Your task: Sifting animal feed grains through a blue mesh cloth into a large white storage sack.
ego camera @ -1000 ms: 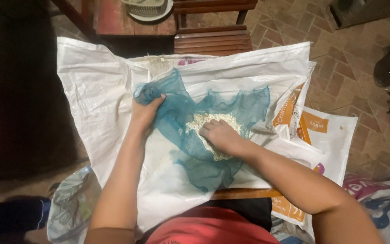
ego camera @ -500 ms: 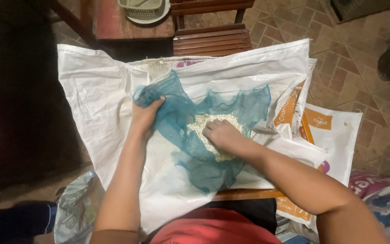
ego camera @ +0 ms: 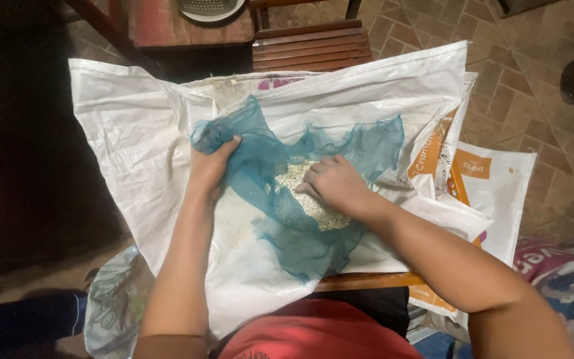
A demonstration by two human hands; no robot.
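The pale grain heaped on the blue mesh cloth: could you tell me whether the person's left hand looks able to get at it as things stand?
Probably yes. The left hand grips the bunched edge of the blue mesh cloth, close beside the pale grain, with only cloth between. The right hand already covers part of the heap, and the left would have to let go.

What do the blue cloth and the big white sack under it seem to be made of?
The blue cloth looks like a thin, sheer mesh or netting: the white shows through it, and its edges crumple softly. The white sack looks like woven plastic, slightly glossy, with stiff creases. The pale pile on the cloth looks grainy, perhaps crumbled meal.
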